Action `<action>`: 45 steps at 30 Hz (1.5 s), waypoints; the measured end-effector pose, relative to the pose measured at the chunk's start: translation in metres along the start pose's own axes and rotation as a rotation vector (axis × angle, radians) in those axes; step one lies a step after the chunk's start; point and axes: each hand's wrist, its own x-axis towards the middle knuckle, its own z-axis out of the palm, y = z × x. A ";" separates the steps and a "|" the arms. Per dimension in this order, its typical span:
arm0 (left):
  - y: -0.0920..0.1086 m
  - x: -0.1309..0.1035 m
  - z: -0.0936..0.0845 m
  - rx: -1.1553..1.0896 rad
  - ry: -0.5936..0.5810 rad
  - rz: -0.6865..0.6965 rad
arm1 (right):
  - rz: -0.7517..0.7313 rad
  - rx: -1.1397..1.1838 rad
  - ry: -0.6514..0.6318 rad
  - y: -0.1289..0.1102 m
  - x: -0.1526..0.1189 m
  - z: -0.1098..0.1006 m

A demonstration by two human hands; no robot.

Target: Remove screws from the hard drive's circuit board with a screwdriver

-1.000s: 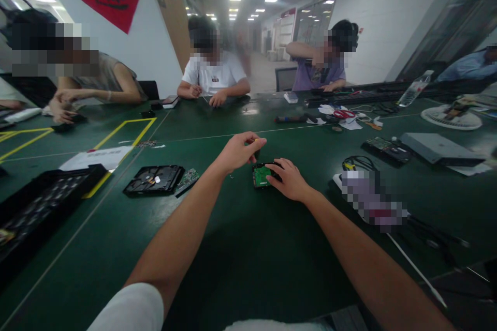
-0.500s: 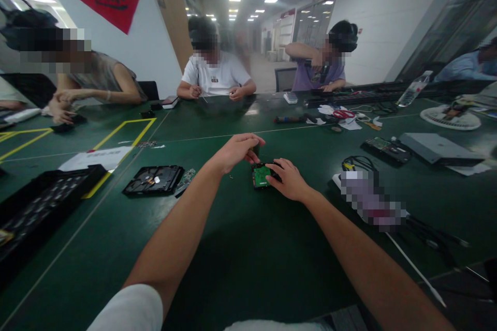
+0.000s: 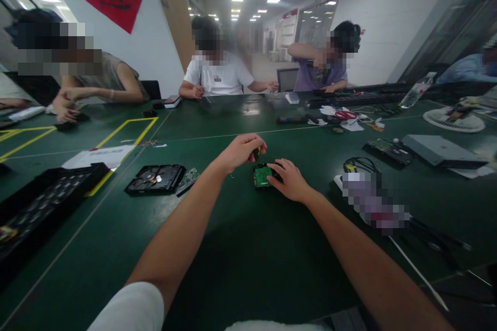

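A hard drive [image 3: 262, 177] with a green circuit board facing up lies on the dark green table in front of me. My right hand [image 3: 288, 180] grips its right side, the thumb reaching over the board and the fingers along the far edge. Above the drive's far left corner, my left hand [image 3: 245, 151] has its fingers closed round a small black-and-yellow handle, which looks like a screwdriver [image 3: 257, 152]. Its shaft is too small to make out. To the left are an opened black drive casing [image 3: 155, 179] and a loose circuit board [image 3: 189, 180].
A black tray [image 3: 50, 196] stands at the left. On the right lie a white power strip [image 3: 345, 194] with cables, another drive [image 3: 388, 152] and a grey metal box [image 3: 442, 150]. Scissors [image 3: 345, 115] and scraps lie further back. Several people sit across the table.
My left hand has turned slightly, so the yellow part of the handle now shows. My right hand stays on the hard drive. Across the table, a person in white has stretched an arm sideways.
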 end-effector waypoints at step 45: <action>-0.003 0.001 -0.002 -0.075 0.174 -0.108 | 0.017 0.048 -0.007 0.001 0.001 0.001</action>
